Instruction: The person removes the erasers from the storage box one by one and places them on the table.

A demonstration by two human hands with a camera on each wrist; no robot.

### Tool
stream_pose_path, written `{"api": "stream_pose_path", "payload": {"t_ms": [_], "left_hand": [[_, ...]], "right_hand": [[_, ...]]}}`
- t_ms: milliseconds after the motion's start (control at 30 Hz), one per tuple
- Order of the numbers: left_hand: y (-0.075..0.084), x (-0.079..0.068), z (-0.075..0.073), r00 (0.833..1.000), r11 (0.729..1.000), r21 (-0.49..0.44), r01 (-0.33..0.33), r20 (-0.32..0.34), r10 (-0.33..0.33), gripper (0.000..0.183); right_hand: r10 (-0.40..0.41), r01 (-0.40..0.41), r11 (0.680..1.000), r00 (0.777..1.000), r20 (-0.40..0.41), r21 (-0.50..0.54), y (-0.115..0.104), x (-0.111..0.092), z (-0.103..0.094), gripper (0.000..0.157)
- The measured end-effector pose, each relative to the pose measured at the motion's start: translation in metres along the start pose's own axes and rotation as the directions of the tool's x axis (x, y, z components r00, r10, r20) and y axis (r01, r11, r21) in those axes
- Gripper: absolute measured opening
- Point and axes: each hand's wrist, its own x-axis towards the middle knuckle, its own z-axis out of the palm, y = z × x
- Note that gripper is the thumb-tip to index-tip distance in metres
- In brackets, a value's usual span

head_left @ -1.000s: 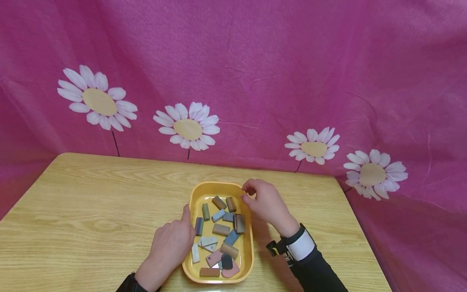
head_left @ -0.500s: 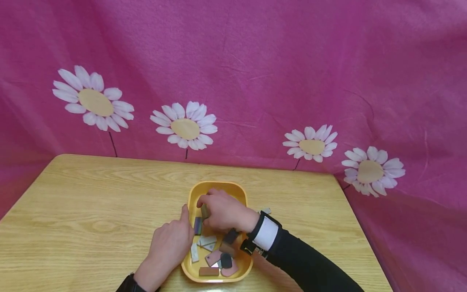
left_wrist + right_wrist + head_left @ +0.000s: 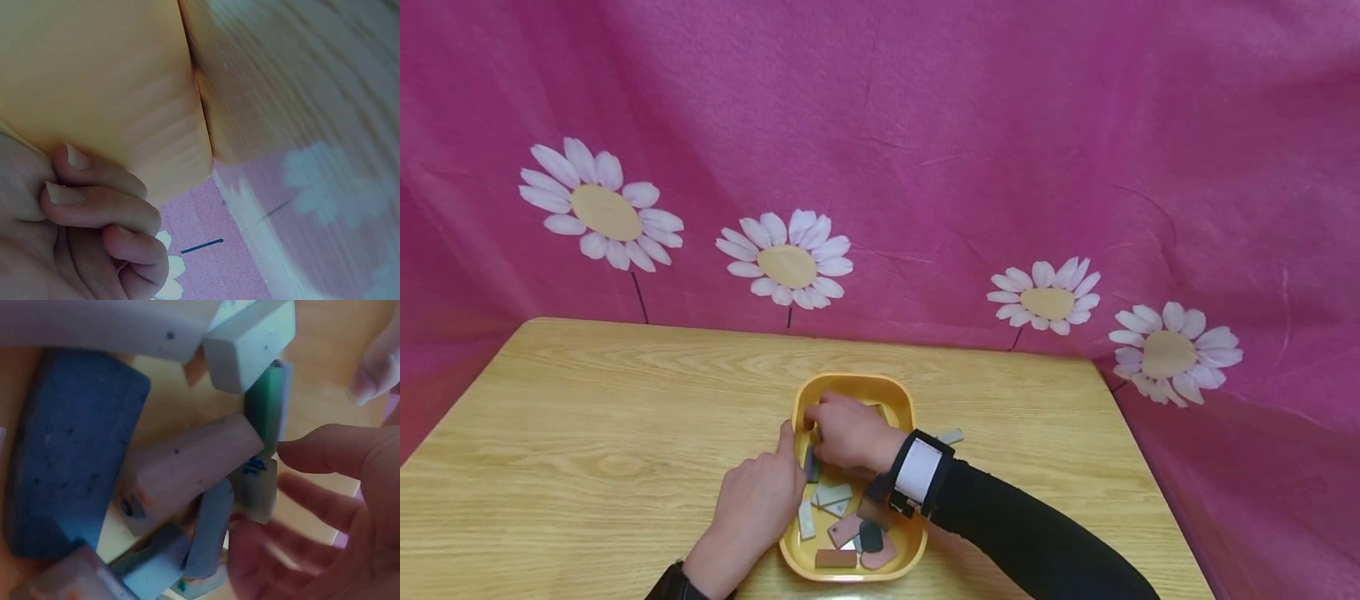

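A yellow plastic tray (image 3: 853,573) on the table holds several worn erasers. My left hand (image 3: 758,502) holds its left rim, one finger straight along the edge; in the left wrist view the other fingers (image 3: 103,203) curl against the outer wall. Inside the tray's far left part is my right hand (image 3: 848,432). The right wrist view shows its thumb and fingertips pinching an olive-grey eraser (image 3: 255,490) with a blue ink mark. Next to that lies a green-and-purple eraser (image 3: 265,409), with a pinkish-brown eraser (image 3: 194,465) and a large dark blue eraser (image 3: 75,450) nearby.
A pale eraser (image 3: 951,436) lies on the wooden table (image 3: 625,433) right of the tray. White erasers (image 3: 833,495), a brick-coloured eraser (image 3: 836,558) and a round black piece (image 3: 871,536) are in the tray's near half. A pink flowered cloth (image 3: 917,167) hangs behind.
My right hand has moved left from the tray's right rim to the erasers at the far left. A pale eraser on the table has come into sight. The left hand stays on the rim.
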Motion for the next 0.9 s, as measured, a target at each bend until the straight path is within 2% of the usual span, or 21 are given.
{"api": "stream_pose_path", "payload": {"t_ms": [167, 300, 467, 567, 700, 900], "left_hand": [[-0.001, 0.000, 0.001, 1.000, 1.000, -0.001, -0.009, -0.022, 0.009, 0.060], [-0.001, 0.000, 0.001, 1.000, 1.000, -0.006, -0.006, -0.018, 0.006, 0.060], [-0.001, -0.001, 0.000, 1.000, 1.000, -0.008, -0.003, -0.019, 0.002, 0.059], [-0.001, -0.001, 0.000, 1.000, 1.000, -0.005, -0.006, -0.025, 0.006, 0.059], [-0.001, -0.001, -0.001, 1.000, 1.000, -0.002, -0.011, -0.019, 0.011, 0.059], [-0.001, -0.001, -0.001, 1.000, 1.000, -0.009, -0.005, 0.009, 0.005, 0.060]], "right_hand": [[-0.001, 0.000, 1.000, 0.999, -0.035, -0.018, 0.000, 0.002, 0.003, 0.013], [-0.012, 0.014, 0.999, 0.998, -0.061, 0.033, 0.001, 0.000, 0.001, 0.011], [-0.031, 0.046, 0.989, 0.994, -0.108, 0.141, 0.003, -0.008, -0.013, 0.007], [-0.034, 0.059, 0.988, 0.985, -0.168, 0.143, 0.008, -0.013, -0.026, 0.006], [-0.004, 0.037, 0.991, 0.969, -0.246, 0.130, 0.023, -0.024, -0.044, 0.010], [0.116, -0.038, 0.971, 0.939, -0.325, 0.237, 0.067, -0.043, -0.062, 0.010]]}}
